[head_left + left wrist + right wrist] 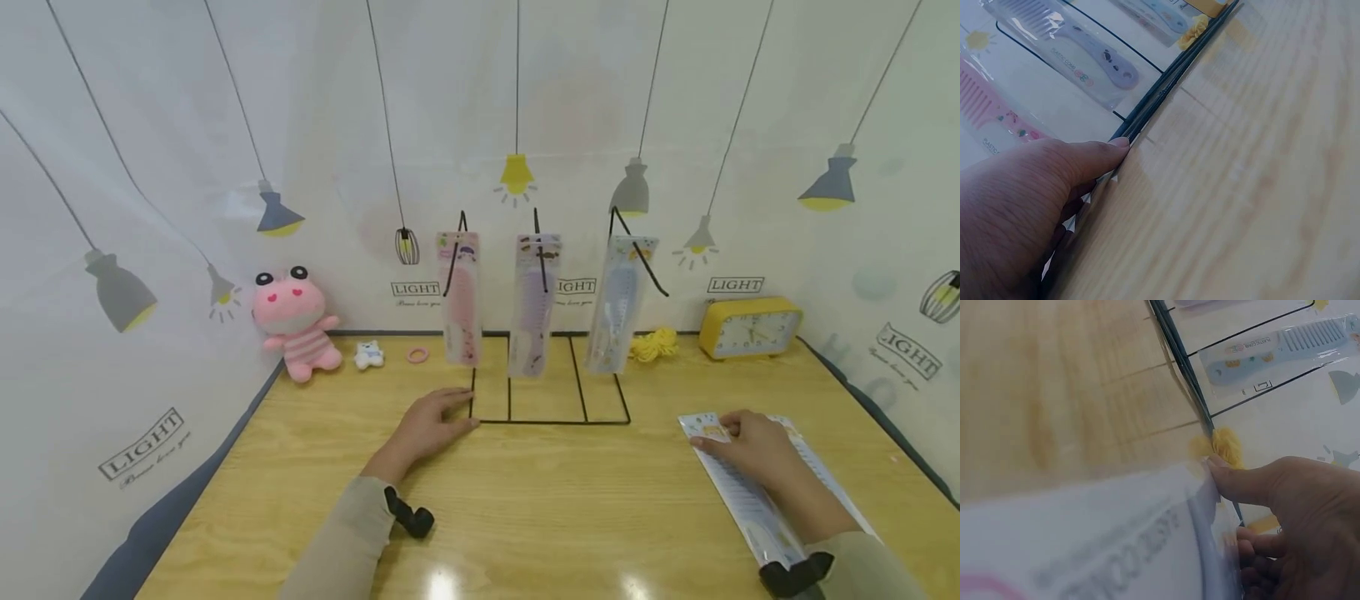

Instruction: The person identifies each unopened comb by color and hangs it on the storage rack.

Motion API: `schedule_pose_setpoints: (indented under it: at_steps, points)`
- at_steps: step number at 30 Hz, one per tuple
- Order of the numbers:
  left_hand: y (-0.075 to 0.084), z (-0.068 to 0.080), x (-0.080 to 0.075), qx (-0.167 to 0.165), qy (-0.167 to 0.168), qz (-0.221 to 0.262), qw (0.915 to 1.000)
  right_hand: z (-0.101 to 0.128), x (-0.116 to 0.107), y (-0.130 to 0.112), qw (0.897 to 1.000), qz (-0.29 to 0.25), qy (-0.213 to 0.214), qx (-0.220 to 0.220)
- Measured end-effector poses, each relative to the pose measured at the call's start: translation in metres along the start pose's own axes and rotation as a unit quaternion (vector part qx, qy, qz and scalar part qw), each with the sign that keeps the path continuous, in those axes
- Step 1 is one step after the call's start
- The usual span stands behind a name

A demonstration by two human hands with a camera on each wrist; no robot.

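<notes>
My left hand (425, 429) holds the front left corner of a black wire rack (555, 422); in the left wrist view the thumb tip rests on the dark wire, with the other fingers mostly hidden. Three bagged combs hang from the rack's hooks: a pink comb (462, 304), a purple comb (531, 308) and a blue comb (618, 304). At the right, my right hand (761, 450) pinches the top end of another packaged comb (738, 492) between thumb and fingers. Its bag (1129, 550) fills the lower left of the right wrist view, blurred, showing printed lettering.
Another clear package (813, 458) lies beyond the right hand, partly covered by it. Along the back edge are a pink plush toy (296, 321), a small white bear (368, 355), a pink ring (417, 355), yellow cord (655, 344) and a yellow clock (750, 327). A printed curtain stands behind.
</notes>
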State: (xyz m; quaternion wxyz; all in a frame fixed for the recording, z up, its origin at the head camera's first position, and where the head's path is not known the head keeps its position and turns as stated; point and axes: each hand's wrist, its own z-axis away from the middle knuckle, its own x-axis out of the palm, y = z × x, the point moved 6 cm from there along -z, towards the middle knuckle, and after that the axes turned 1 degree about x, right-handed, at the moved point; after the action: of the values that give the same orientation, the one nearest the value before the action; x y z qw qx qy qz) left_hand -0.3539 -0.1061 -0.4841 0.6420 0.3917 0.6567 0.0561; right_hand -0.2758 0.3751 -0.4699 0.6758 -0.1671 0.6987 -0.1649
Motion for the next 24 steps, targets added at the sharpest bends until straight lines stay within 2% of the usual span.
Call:
schedule_pose_setpoints:
  at_steps: [8,14,18,21,24]
  points:
    - [-0.003,0.001,0.0,0.001,0.004,0.006,1.0,-0.004,0.006,0.0,1.0,0.001,-0.023,-0.003]
    - [-0.004,0.002,0.0,-0.001,0.002,0.002,1.0,0.003,0.008,0.008,0.996,-0.038,0.064,-0.043]
    - [-0.001,0.002,-0.001,0.008,0.0,0.002,1.0,0.006,0.001,0.015,0.991,-0.058,0.118,-0.006]
    - [0.0,0.002,-0.002,0.006,-0.001,0.004,1.0,0.008,-0.007,0.019,0.984,-0.085,0.155,0.032]
    - [0.0,0.001,-0.002,-0.001,-0.002,0.004,1.0,0.009,-0.011,0.021,0.977,-0.118,0.168,0.06]
